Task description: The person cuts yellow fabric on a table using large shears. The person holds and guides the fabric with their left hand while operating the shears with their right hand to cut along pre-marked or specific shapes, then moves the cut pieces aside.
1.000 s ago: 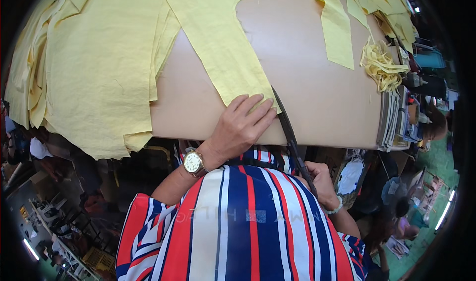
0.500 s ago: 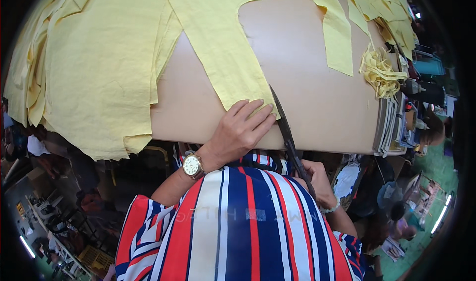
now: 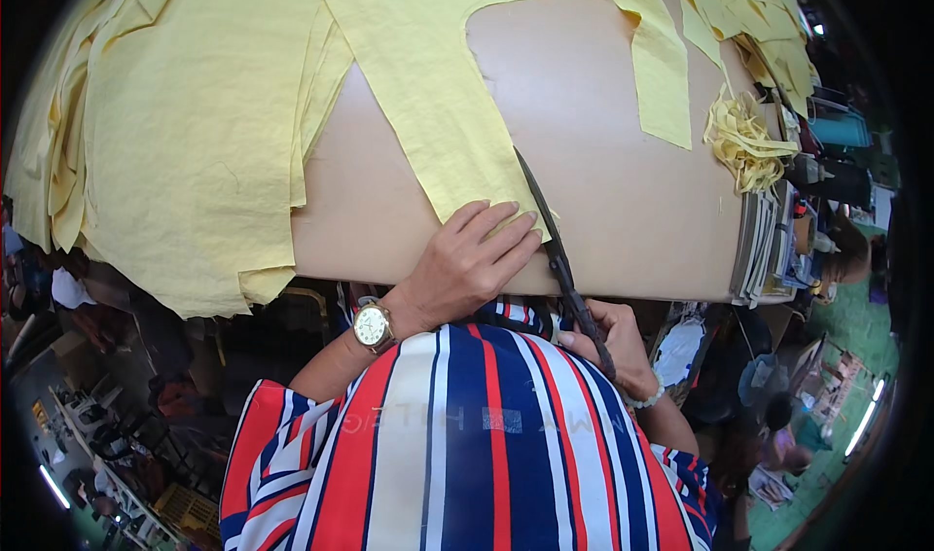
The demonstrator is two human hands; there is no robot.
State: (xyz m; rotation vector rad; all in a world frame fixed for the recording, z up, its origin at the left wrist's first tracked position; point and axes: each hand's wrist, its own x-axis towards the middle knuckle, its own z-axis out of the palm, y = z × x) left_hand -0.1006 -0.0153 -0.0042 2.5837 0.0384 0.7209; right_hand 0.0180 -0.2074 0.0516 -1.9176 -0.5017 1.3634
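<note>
My left hand presses flat on the lower end of a yellow cloth strip, fingers stretched out and side by side. Long dark scissors are gripped in my right hand, whose fingers wrap round the handles close to my body. The blades point away from me and run along the strip's right edge, just beside my left fingertips. A thin sliver of cloth shows by the blades. How far the blades are apart I cannot tell.
A large layered yellow cloth hangs over the front edge of the tan table at left. Another yellow strip lies right of centre. A tangle of yellow offcuts sits at the right edge, next to stacked boards.
The scissors have moved a little away from me and to the left along the strip's edge, my right hand with them. My left hand has barely moved on the cloth.
</note>
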